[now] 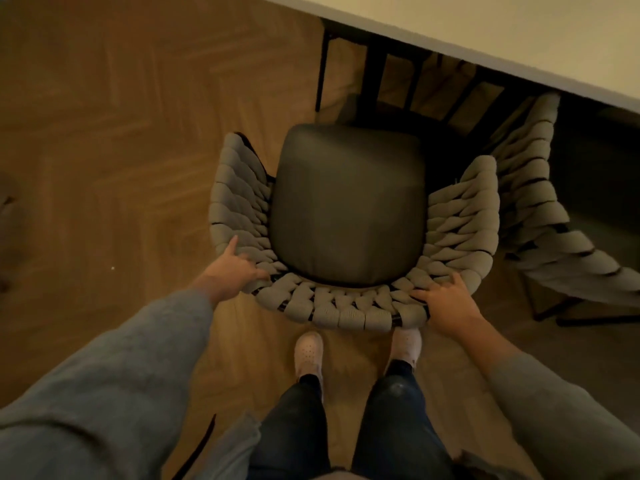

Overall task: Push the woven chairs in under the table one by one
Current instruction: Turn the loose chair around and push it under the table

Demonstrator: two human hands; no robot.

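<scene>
Woven chair (346, 313): at its back rim our left grip (235, 268) curls its fingers over the thick, padded rope loops, thumb stretched along the outside. Our right grip (446, 303) lies splayed and flat on the same rim, clasping nothing. Grey cords wrap a black frame that curves round a smooth, dark, rounded-square seat cushion (346, 202). We see it standing on the herringbone wood floor (104, 133), mostly out from the pale desk (485, 29). Just right, a second woven chair (540, 202) reaches the desk's edge.

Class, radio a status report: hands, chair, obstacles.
Left hand, right hand on grey woven chair backrest. Black seat short of pale tabletop. Second woven chair close right.
</scene>
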